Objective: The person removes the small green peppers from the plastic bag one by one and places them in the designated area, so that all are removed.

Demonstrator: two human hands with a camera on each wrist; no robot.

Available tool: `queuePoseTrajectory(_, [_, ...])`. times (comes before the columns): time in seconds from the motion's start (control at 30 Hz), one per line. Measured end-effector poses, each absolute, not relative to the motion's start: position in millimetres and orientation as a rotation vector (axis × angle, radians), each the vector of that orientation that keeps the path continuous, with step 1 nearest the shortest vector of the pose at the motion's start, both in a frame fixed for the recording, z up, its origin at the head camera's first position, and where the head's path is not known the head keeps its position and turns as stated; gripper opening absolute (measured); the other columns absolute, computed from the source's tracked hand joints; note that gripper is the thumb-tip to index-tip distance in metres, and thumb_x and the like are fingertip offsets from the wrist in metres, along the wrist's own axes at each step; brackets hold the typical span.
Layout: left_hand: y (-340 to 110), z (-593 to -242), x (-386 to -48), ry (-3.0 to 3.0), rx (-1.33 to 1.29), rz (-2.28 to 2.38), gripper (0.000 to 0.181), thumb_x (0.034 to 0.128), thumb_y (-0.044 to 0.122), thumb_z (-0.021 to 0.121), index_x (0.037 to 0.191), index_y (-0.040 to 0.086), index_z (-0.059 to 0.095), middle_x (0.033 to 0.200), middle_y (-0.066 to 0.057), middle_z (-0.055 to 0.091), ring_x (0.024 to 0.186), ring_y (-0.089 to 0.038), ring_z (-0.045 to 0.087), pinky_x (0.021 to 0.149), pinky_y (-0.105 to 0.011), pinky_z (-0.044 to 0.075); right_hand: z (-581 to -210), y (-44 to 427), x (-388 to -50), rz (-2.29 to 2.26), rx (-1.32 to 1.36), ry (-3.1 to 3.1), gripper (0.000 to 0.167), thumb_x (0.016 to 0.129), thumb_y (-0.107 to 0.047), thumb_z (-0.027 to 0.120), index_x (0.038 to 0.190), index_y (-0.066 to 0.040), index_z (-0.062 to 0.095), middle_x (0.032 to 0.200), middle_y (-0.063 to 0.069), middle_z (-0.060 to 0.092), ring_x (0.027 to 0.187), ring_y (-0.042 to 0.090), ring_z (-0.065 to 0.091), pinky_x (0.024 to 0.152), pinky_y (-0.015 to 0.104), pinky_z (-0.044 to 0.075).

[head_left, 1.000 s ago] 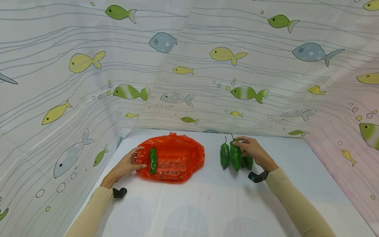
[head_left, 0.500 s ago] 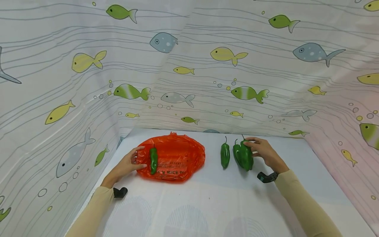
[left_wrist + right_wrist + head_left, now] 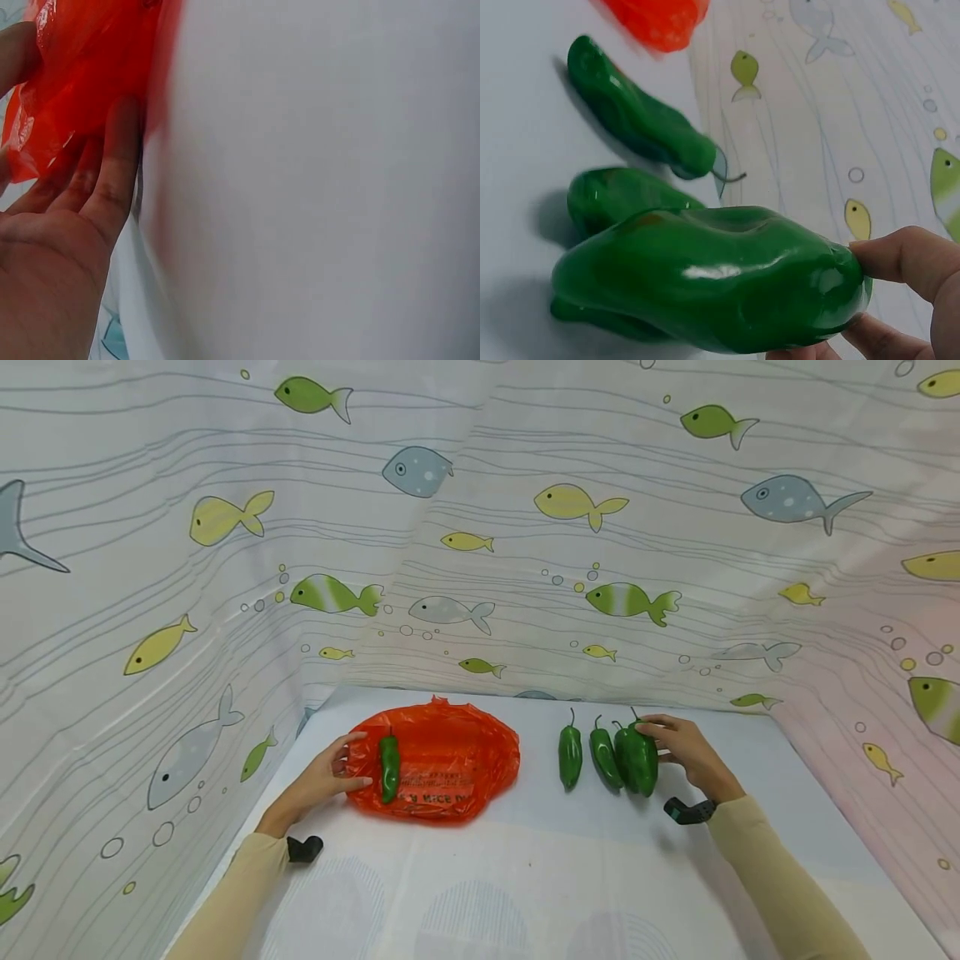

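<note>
My right hand point(image 3: 690, 753) pinches a big glossy green pepper point(image 3: 642, 767) near its stem end, thumb on one side and fingers on the other. In the right wrist view this pepper point(image 3: 712, 281) hides part of the peppers behind it. Just left of it in the head view is another green pepper point(image 3: 624, 752), partly covered. Two slimmer green peppers, one leaning point(image 3: 604, 758) and one upright point(image 3: 570, 758), lie further left. My left hand point(image 3: 324, 774) touches the left edge of a red plastic bag point(image 3: 457, 752), its fingers spread and loosely bent. A long green pepper point(image 3: 388, 768) lies on the bag.
The white table point(image 3: 480, 860) has a cloth wall point(image 3: 510, 568) with printed fish at its back and sides. A black device sits on each wrist, one on the left point(image 3: 303, 848) and one on the right point(image 3: 688, 811).
My right hand has carried the big pepper to the right, past the leaning pepper, which now shows fully. The left hand and the bag stay in place.
</note>
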State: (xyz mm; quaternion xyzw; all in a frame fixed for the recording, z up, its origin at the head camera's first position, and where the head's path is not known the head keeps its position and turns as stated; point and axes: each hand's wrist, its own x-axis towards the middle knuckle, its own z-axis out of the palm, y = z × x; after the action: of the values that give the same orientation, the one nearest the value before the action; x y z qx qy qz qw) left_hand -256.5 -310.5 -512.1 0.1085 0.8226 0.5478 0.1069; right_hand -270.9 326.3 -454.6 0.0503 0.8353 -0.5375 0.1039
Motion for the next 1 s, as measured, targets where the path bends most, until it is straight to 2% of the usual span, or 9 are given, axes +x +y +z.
queuePoseTrajectory(0.3, [-310.1,-509.7,-255.9,2.425,0.318,1.607,0.087,0.0889,0.018,0.082,0.159,0.019,0.032,0.156,-0.020,0.038,0.135,-0.047,0.046,0.102,-0.050,0.052,-465.6,344.0,-272.7,-1.552,0.235,2.482,0.075,0.102,-0.049,0.060,0.155,0.000,0.039,0.150,0.027,0.043,0.132,0.044,0.046,0.100,0.045,0.052])
queuePoseTrajectory(0.57, [-309.5,-510.4,-256.2,2.428,0.321,1.603,0.086,0.0892,0.017,0.082,0.159,0.019,0.032,0.156,-0.021,0.038,0.133,-0.047,0.048,0.101,-0.049,0.052,-478.5,352.7,-276.7,-1.532,0.268,2.482,0.074,0.102,-0.049,0.060,0.154,0.002,0.041,0.142,0.024,0.051,0.123,0.037,0.052,0.095,0.042,0.054])
queuePoseTrajectory(0.83, [-309.2,-510.9,-256.5,2.428,0.321,1.611,0.085,0.0890,0.017,0.082,0.159,0.019,0.033,0.157,-0.020,0.037,0.134,-0.047,0.047,0.102,-0.049,0.052,-488.9,354.6,-281.4,-1.536,0.316,2.457,0.074,0.103,-0.048,0.060,0.154,0.002,0.040,0.148,0.026,0.044,0.128,0.039,0.048,0.106,0.050,0.047])
queuePoseTrajectory(1.0, [-309.2,-512.3,-256.4,2.419,0.313,1.620,0.086,0.0887,0.015,0.082,0.159,0.019,0.033,0.156,-0.021,0.038,0.133,-0.046,0.048,0.101,-0.048,0.053,-493.8,355.7,-283.9,-1.528,0.342,2.464,0.072,0.104,-0.046,0.058,0.153,0.003,0.040,0.149,0.028,0.043,0.129,0.040,0.049,0.106,0.050,0.047])
